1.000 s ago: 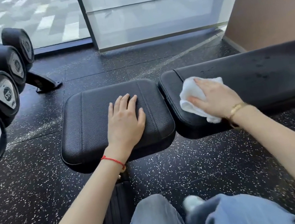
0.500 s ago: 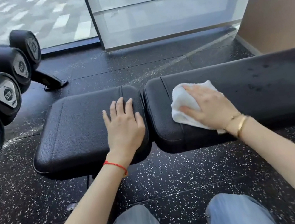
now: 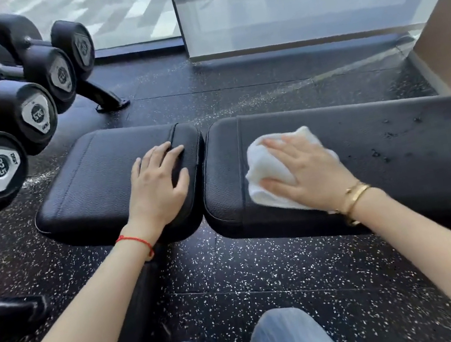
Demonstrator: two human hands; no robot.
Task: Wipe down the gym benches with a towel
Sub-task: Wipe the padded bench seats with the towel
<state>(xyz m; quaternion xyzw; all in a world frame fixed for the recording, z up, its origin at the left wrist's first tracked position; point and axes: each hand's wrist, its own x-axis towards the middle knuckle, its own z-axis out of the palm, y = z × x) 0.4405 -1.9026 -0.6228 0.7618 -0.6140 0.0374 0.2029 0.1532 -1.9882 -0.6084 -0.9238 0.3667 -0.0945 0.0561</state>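
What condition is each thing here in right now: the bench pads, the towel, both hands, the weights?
Seat pad: flat, left hand resting on it.
Long back pad: flat, droplets on its right part.
Towel: bunched, pressed onto the long back pad.
Left hand: fingers straight, palm down.
Right hand: fingers spread, pressing the towel.
Dumbbells: stored on their rack.

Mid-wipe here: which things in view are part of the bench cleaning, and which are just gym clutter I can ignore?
Part of the job:
- white cloth towel, pressed flat under the right hand
- long black padded backrest pad, spotted with droplets further right
- short black padded seat pad, steadied by the left hand

Just lying about:
- black round-headed dumbbells on their rack
- speckled black rubber floor
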